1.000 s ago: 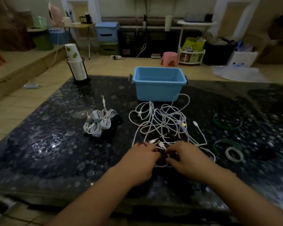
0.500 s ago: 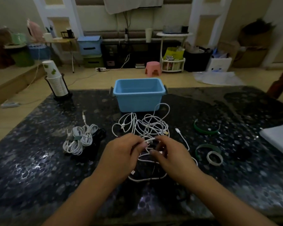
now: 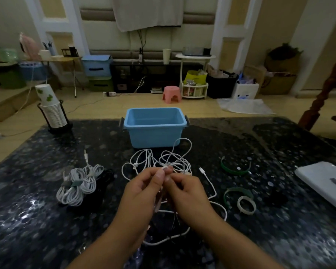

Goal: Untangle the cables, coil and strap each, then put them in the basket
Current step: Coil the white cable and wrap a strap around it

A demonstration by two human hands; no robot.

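On your bench you have one blue basket (image 3: 154,131), one loose tangle of white cables (image 3: 163,162) and two strapped white coils (image 3: 79,184). There are three green straps (image 3: 234,169), one white ring (image 3: 246,205) and one stack of paper cups (image 3: 50,109).

Dim, murky indoor light; soft blur and wide-angle bending at edges.

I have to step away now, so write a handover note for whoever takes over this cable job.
Left hand: pinching a white cable end out of the tangle.
Right hand: fingers curled on the same cable beside it.
Tangled white cables: on the table in front of the blue basket, partly under the hands.
Done: coiled, strapped white bundles lie at left, not yet in the basket.
Spare straps lie at right.
Left: finish untangling, coil and strap each, put all in the basket, which looks empty.
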